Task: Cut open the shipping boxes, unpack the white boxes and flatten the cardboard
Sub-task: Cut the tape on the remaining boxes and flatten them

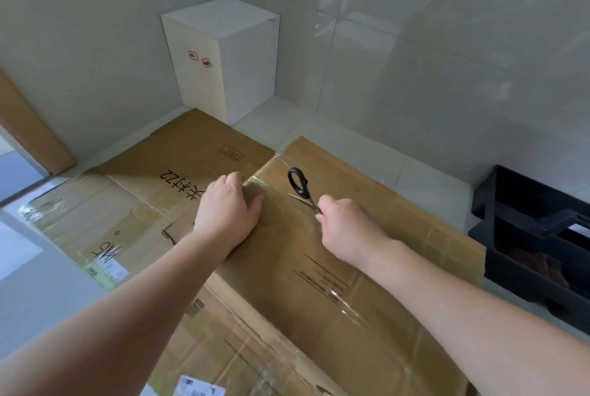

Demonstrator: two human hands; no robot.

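Head view, right hand [346, 229] clamped on scissors [301, 189], handle pointing away, left hand [228, 209] flat on shipping box [319, 268]

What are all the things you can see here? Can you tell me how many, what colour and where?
shipping box: one, brown, taped, on the floor under both hands
flattened cardboard: brown sheets, count unclear, on the floor at left
white boxes: a stack, count unclear, in the far corner
scissors: one pair, black handles, on the box's tape seam
crate: one, black, at the right edge
door: one, wooden brown, far left
left hand: flat on the box edge
right hand: grips the scissors by the blade end
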